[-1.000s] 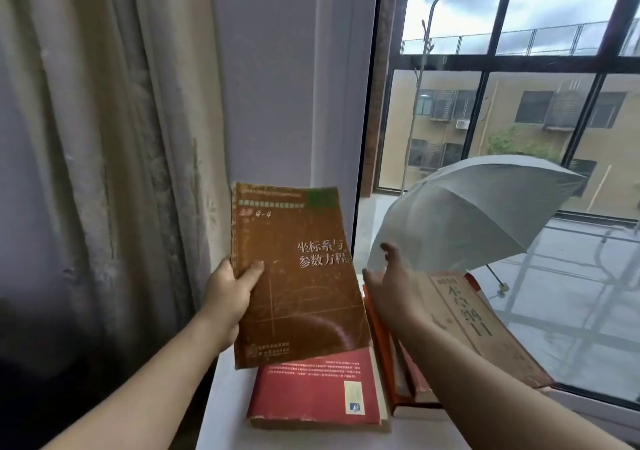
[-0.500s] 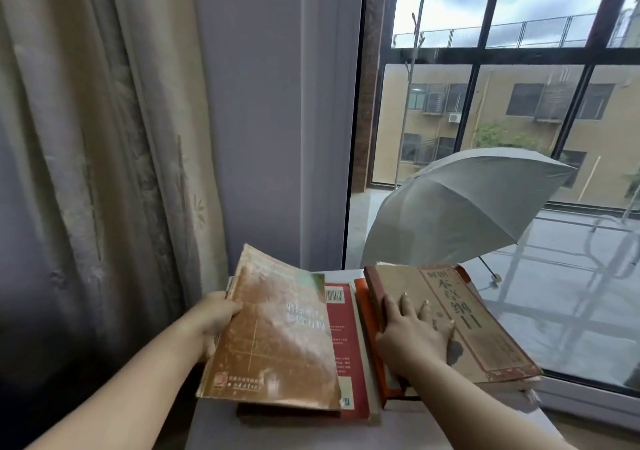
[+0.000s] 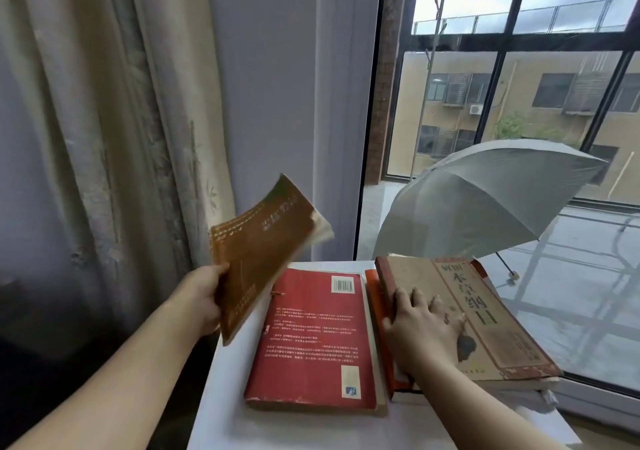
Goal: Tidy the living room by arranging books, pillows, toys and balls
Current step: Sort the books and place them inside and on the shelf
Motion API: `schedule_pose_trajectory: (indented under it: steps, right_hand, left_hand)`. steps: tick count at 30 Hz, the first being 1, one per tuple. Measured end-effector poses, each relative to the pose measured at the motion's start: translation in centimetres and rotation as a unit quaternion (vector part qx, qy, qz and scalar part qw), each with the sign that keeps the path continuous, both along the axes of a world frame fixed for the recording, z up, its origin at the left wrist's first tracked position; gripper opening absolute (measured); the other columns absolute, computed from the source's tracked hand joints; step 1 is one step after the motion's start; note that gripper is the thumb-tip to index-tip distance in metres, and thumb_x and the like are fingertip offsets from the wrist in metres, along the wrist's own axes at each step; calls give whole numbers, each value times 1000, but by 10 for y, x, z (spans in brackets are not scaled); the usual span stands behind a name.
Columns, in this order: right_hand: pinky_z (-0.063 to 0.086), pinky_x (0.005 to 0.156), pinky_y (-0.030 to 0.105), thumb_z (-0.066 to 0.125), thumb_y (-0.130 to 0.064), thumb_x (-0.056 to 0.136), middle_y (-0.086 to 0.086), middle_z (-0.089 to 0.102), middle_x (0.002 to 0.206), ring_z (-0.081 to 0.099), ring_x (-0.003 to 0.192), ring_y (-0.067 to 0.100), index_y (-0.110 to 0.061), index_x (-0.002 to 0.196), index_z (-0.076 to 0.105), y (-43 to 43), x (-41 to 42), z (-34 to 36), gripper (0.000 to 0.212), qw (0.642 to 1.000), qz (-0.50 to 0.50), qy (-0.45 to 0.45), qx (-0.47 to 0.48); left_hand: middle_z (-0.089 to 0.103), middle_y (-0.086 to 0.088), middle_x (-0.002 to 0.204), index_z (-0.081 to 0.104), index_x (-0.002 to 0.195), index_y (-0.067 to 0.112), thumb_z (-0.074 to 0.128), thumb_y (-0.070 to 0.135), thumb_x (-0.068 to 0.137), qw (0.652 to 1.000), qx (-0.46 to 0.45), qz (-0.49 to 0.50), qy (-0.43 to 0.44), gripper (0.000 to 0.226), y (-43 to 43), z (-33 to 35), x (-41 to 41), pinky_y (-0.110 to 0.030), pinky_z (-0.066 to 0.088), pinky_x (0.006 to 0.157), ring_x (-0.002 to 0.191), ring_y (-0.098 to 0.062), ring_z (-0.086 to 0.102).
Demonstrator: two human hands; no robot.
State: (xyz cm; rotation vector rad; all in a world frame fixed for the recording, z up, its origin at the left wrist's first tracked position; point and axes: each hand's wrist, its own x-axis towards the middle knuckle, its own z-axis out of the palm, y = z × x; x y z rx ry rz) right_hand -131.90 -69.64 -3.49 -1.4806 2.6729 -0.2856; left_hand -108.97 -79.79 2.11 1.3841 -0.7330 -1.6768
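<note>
Books half-sorted, I'd say: the left hand (image 3: 204, 297) pinched the brown book (image 3: 256, 255) tilted in the air, not yet stacked, the red book (image 3: 318, 338) lay flat on the table (image 3: 221, 415) just right of it, and the right hand (image 3: 419, 331) pressed, spread, on the tan book (image 3: 467, 314) atop its pile.

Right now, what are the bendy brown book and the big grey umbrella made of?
The thin brown book in the left hand looks like soft paper with a matte, worn cover: it bends and its pages fan out. The open grey umbrella seems to be thin fabric, slightly shiny, stretched over ribs that show as ridges.
</note>
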Motion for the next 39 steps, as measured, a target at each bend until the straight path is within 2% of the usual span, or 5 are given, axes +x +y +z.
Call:
schedule_pose_trajectory:
  steps: [13,19,27,33,39]
  right_hand:
    - [-14,97,76,51,-73,75,0,-16,158,-21,141,40,-47,145,-6,-13,104,-24,94,933,329,-20,147]
    - [31,100,56,44,-66,84,26,19,146,26,129,52,-49,145,0,-19,115,-11,77,905,383,136,125]
    - [-3,100,76,44,-59,89,6,-13,158,-9,140,51,-36,136,29,-17,115,-24,54,925,360,61,105]
    - [48,72,67,40,-57,72,4,63,124,64,103,39,-38,97,55,-1,122,-38,34,939,330,101,-8]
    - [57,67,52,44,-35,78,2,65,122,67,100,35,-38,76,67,-1,126,-58,23,896,393,173,-116]
  left_hand:
    - [52,-9,71,49,73,5,38,17,101,999,19,36,-19,32,0,-2,7,-37,42,77,60,-21,48]
    - [56,-11,75,56,111,3,40,17,100,999,-19,42,-27,24,-6,-3,8,-41,42,71,64,-24,52]
    - [59,-17,124,52,126,3,38,18,101,998,3,69,-5,32,-8,-1,16,-40,39,81,114,-32,56]
    - [64,-14,101,53,126,5,39,17,100,997,6,76,0,32,-11,-3,19,-41,42,78,90,-31,61]
    - [60,-13,117,54,124,6,38,17,100,990,-11,136,-45,31,-18,-8,22,-41,46,74,90,-31,57]
